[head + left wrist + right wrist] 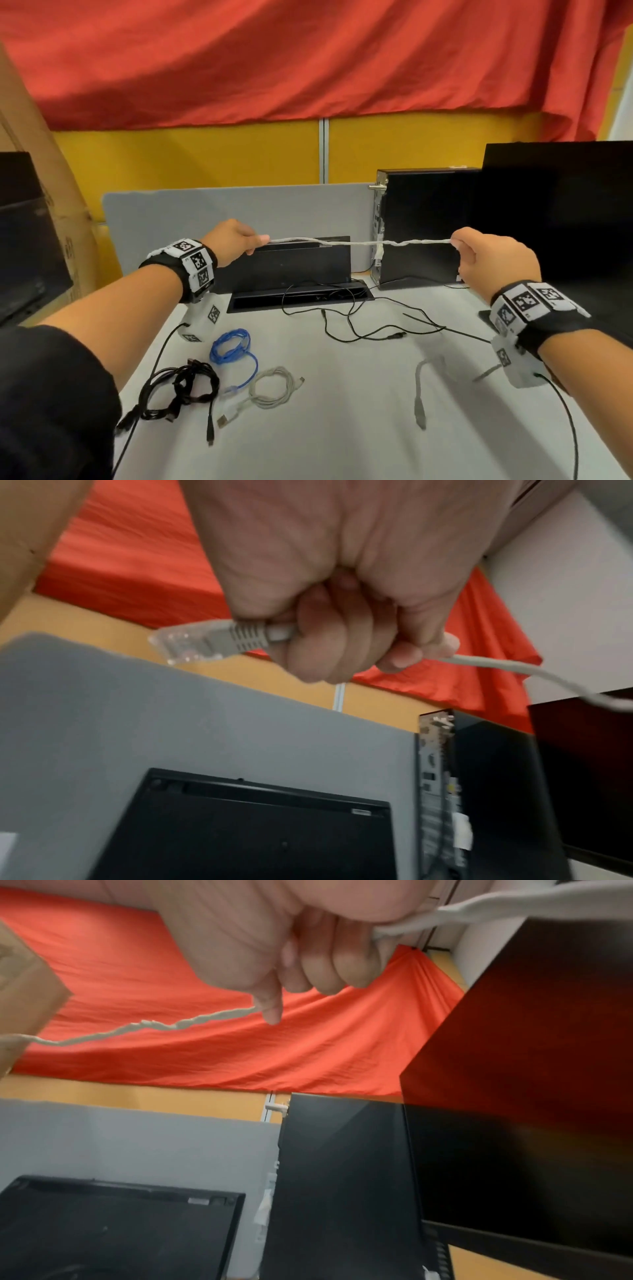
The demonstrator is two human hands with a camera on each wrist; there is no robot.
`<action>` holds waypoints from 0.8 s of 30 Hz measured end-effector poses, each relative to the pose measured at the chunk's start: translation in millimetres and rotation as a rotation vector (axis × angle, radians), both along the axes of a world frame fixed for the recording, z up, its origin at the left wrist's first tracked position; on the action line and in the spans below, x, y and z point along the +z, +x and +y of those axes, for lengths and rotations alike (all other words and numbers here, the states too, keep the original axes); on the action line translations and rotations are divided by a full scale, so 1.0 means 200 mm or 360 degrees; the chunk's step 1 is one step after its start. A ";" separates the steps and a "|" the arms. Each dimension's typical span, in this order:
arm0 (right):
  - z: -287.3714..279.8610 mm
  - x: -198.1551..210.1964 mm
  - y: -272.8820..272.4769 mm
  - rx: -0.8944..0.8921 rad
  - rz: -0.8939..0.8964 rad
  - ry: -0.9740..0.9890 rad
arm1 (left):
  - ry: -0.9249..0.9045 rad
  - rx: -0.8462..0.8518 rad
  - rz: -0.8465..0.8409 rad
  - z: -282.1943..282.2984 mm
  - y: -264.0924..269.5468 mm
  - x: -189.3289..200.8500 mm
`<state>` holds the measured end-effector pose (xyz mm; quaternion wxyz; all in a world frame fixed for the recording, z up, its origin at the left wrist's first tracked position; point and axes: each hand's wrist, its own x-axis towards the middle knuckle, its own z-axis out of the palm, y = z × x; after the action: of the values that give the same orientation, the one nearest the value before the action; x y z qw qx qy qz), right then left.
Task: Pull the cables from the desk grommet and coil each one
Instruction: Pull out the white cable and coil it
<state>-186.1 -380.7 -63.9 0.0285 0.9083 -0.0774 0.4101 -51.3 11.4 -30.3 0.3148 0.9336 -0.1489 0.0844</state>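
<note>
- While you hold the pale grey network cable (359, 242) stretched in the air above the back of the desk (359, 394), your left hand (233, 241) is clenched round it just behind the clear plug (186, 643), and your right hand (493, 260) is curled round the other end of the span.
- Judging by the wavy run between your fists, you are drawing the kinks out before winding; keep the pull gentle so the plug's boot is not strained.
- For a tidy coil, hold the plug end fixed in your left hand and let your right lay even loops onto it, following the cable's own curl.
- A grey tail (419, 394) lies on the desk near the right edge; it may be the far end of this cable, though the head view is too blurred to say.
- Finished coils sit toward the front left corner: a black bundle (181, 390), a blue coil (233, 346) and a white coil (274, 387). Set this one beside them.
- Thin black cables (342, 308) trail from the open grommet (298, 296) at the back edge, so more pulling remains.
- Behind stand a grey divider (239, 209), a small black computer (421, 226), a dark monitor (561, 222) by the right edge, and red cloth (308, 58) over a yellow wall.
</note>
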 end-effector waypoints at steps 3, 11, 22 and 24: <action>-0.04 -0.04 0.03 -0.0177 0.0184 0.0107 | -0.0630 -0.0300 0.0354 -0.01 -0.07 -0.01; 0.13 -0.27 0.08 -0.0103 0.0873 -0.0033 | -0.2132 -0.0988 0.0777 -0.17 -0.23 0.05; 0.34 -0.27 -0.07 0.0786 0.0686 0.0254 | -0.1752 -0.0396 0.0107 -0.15 -0.07 -0.09; 0.34 -0.19 -0.13 0.0908 0.0460 0.0290 | -0.1409 -0.0330 0.0042 -0.10 -0.04 -0.15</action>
<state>-211.1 -312.0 -101.9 -0.1581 0.9410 0.1485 0.2599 -59.9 -9.1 -59.9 0.6923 0.6903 -0.1873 0.0960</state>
